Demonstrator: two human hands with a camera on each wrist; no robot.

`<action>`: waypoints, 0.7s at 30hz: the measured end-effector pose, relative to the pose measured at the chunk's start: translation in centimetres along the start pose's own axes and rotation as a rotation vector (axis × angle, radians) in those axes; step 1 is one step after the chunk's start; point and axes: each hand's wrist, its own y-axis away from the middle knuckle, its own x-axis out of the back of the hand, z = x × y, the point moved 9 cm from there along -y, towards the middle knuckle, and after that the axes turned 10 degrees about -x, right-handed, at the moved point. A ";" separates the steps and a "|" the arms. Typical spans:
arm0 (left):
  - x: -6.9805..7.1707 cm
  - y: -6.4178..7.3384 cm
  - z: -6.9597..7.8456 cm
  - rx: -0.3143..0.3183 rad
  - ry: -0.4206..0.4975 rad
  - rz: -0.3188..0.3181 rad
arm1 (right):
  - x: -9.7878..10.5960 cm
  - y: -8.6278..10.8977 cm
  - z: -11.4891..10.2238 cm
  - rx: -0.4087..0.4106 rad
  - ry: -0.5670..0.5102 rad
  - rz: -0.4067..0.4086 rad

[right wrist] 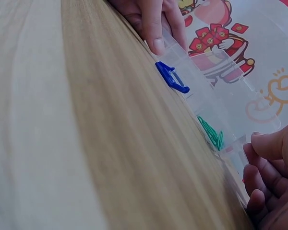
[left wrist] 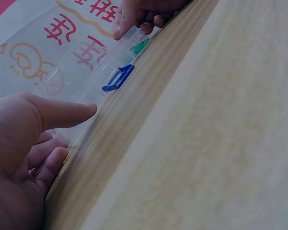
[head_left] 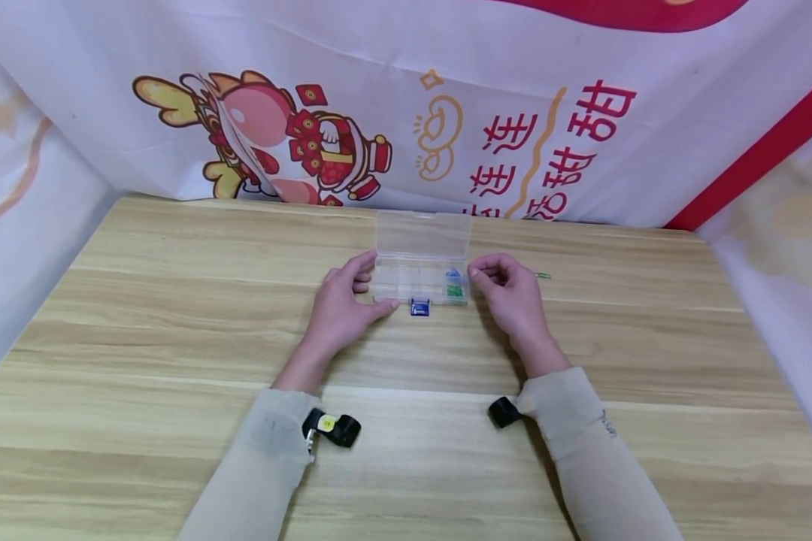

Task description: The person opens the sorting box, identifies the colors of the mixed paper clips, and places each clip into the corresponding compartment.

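Note:
A clear plastic compartment box (head_left: 409, 278) lies on the table with its see-through lid (head_left: 422, 234) raised at the back. My left hand (head_left: 341, 304) grips the box's left end, the thumb along the front edge and the fingers round the side. At the front, a blue latch (head_left: 419, 307) hangs down. Green paper clips (right wrist: 210, 132) fill a front right compartment, with small blue pieces (head_left: 453, 273) behind them. My right hand (head_left: 510, 289) has its thumb and forefinger close together right at the box's right wall; I cannot tell what is between them.
One green paper clip (head_left: 543, 276) lies on the wooden table (head_left: 406, 466), just right of my right hand. A printed white cloth (head_left: 406, 113) hangs behind the table's back edge. Both wrists carry black cameras (head_left: 504, 412).

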 end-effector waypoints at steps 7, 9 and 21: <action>0.0 0.0 0.1 0.007 0.008 -0.003 | 1.1 -0.1 0.3 0.006 -0.066 0.012; 0.0 0.1 0.1 0.008 0.010 -0.004 | 2.0 -0.3 0.5 -0.004 -0.111 0.033; -0.1 0.0 0.0 0.006 0.011 -0.006 | 11.1 -1.9 3.8 -0.017 -0.392 0.343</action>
